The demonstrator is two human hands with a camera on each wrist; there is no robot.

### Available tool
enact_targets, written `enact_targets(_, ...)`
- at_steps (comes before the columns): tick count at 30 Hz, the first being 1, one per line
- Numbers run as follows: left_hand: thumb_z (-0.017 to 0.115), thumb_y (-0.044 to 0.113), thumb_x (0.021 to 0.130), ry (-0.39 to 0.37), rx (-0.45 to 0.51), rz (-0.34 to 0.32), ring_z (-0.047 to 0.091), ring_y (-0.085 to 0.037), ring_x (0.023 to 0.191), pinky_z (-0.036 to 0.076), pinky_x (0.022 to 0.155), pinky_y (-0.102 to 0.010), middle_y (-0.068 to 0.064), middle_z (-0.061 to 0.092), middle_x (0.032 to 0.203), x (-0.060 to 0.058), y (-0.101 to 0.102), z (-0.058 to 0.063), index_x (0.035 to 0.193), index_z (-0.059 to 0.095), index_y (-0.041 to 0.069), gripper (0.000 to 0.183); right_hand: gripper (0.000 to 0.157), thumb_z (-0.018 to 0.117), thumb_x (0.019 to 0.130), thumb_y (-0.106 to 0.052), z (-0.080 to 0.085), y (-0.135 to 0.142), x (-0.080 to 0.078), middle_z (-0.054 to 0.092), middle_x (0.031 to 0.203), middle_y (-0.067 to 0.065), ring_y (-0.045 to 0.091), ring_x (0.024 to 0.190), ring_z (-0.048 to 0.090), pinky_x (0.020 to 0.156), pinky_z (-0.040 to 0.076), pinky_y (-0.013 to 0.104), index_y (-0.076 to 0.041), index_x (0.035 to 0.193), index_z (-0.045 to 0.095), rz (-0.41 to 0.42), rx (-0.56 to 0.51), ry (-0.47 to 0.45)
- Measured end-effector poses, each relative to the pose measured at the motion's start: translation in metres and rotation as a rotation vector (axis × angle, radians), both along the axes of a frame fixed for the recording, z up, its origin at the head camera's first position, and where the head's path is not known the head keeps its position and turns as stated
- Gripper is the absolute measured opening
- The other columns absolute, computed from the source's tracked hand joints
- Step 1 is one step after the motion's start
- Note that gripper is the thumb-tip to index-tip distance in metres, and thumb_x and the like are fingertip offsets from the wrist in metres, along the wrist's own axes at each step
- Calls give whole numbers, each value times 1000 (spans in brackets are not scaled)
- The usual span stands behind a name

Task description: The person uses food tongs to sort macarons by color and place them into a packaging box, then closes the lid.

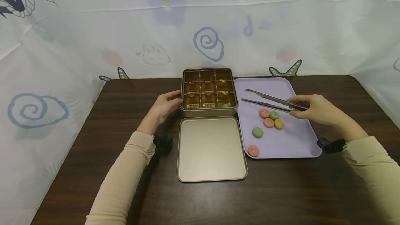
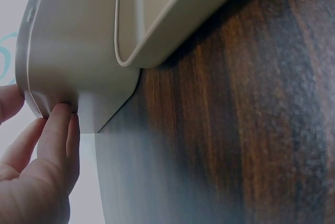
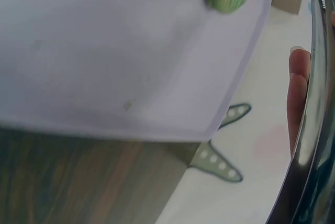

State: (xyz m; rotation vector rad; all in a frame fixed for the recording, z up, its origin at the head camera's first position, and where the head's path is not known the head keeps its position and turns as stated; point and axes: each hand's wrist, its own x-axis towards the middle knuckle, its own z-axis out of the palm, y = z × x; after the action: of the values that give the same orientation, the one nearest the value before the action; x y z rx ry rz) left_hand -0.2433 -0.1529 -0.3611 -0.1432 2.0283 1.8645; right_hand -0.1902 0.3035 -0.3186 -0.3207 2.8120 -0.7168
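Note:
My left hand (image 1: 164, 106) rests its nearly straight fingers (image 2: 58, 130) against the left wall of a square metal tin (image 1: 208, 113). A clear divided insert (image 1: 200, 86) fills the tin; bits of yellow show in its right-hand compartments. In my right hand (image 1: 312, 108) I grip metal tongs (image 1: 271, 100) over a lilac tray (image 1: 293, 141), their arms spread and nothing between the tips. Below the tongs lie small round cookies: two pink (image 1: 264, 113), a green (image 1: 274, 115) and a yellow (image 1: 279, 124) in a cluster. Another green cookie (image 1: 257, 132) and a pink cookie (image 1: 253, 150) lie apart nearer the front.
A shallow metal lid (image 1: 212, 150) lies inside up in front of the tin, beside the tray's left edge. Everything stands on a dark wooden table (image 1: 278, 193). A printed white cloth (image 1: 175, 41) hangs behind the table's far edge.

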Motion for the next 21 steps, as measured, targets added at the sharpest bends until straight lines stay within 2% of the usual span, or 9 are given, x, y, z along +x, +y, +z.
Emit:
enact_targets(6, 46, 3, 97, 4, -4, -1, 36, -26, 141, 33, 120, -34, -17, 31, 154, 0, 1, -1, 151, 28, 6, 57, 59, 72, 85, -33, -4, 24, 5, 62, 121, 26, -1, 86, 52, 65, 47, 12, 3, 130, 57, -36, 53, -40)
enact_targets(14, 47, 3, 97, 2, -10, 4, 37, -26, 140, 33, 120, -34, -17, 31, 153, 0, 0, 1, 151, 29, 5, 56, 58, 72, 84, -37, -12, 51, 13, 66, 116, 23, -15, 81, 48, 64, 47, 12, -1, 127, 60, -63, 48, -68)
enact_targets(21, 46, 3, 97, -2, -6, 0, 37, -27, 141, 33, 120, -33, -18, 31, 153, 0, 0, 2, 151, 28, 4, 56, 56, 72, 84, -37, -18, 66, 20, 67, 114, 23, -18, 80, 46, 63, 47, 13, -1, 126, 60, -83, 64, -88)
